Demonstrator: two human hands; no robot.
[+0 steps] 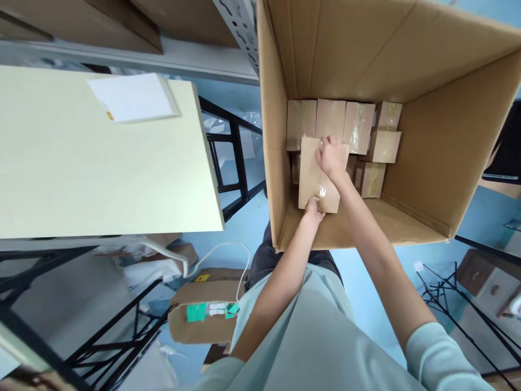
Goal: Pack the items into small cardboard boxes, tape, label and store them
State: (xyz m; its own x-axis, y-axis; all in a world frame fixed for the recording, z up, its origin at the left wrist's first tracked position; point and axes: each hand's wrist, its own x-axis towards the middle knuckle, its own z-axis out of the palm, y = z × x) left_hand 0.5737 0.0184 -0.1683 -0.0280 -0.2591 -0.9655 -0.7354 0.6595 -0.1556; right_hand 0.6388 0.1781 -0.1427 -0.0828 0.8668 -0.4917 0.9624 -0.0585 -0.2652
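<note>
Inside a large open cardboard carton [407, 217], both my hands are on one small brown cardboard box [311, 174] with clear tape on it. My left hand [315, 208] grips its near lower edge, fingers partly hidden behind it. The curled fingers of my right hand [331, 155] close on its upper part. Behind it, a row of similar taped boxes [331, 117] lines the carton's far side. More of them, such as the small box [372, 179], are stacked at the right. The held box covers part of the boxes beneath it.
A pale table [101, 174] stands at the left, with a white flat box [132, 98] on it. Below the table, an open cardboard box [203, 328] holds green and white packets. A metal shelf [195, 60] with cartons runs along the top. Black folding legs [439, 285] are at the right.
</note>
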